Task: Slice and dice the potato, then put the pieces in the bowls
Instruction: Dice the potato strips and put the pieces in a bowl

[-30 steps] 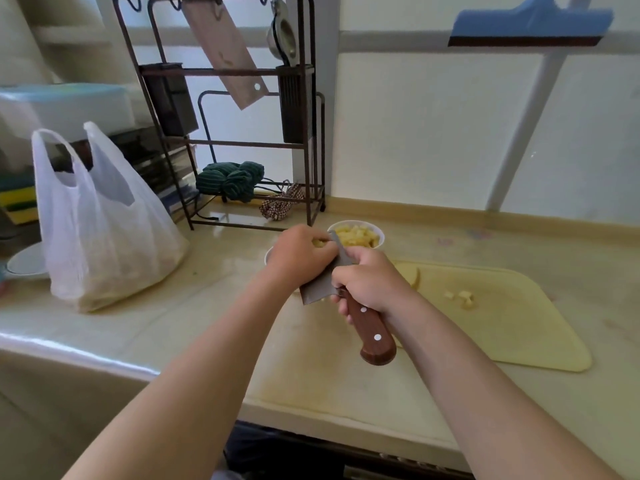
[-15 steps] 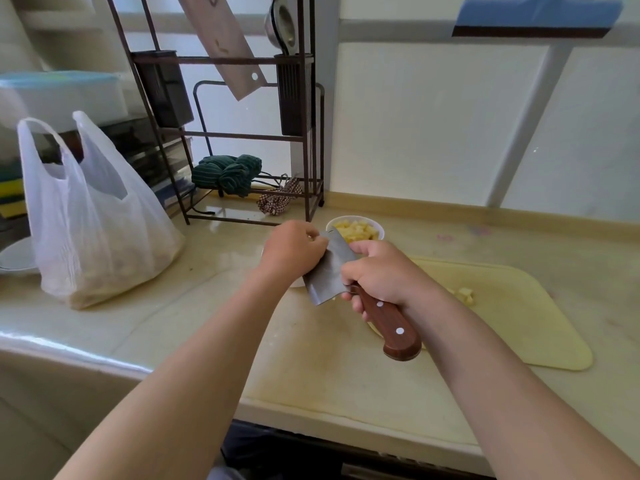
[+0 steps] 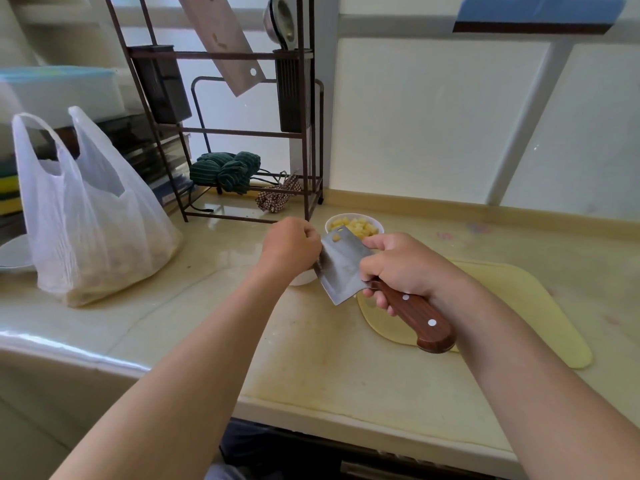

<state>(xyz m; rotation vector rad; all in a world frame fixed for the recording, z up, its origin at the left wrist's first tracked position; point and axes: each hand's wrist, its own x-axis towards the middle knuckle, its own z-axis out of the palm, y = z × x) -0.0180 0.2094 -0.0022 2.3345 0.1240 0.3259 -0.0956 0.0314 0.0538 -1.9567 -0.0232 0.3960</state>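
Two hands are meeting: my right hand (image 3: 398, 268) is gripping the cleaver (image 3: 341, 268), my left hand (image 3: 291, 249) is curling against its edge, grasp unclear, risking a cut if it slips. Diced potato (image 3: 353, 226) is filling the bowl (image 3: 380, 226).

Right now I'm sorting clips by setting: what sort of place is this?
Most likely a home kitchen: the right hand grips a cleaver above a worktop, a bowl holds diced potato, and a metal rack carries a hanging chopping board.

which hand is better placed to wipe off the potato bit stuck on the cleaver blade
Left, probably. The left hand sits at the edge of the cleaver blade, close to the potato bit, while the right hand grips the handle and must steady it.
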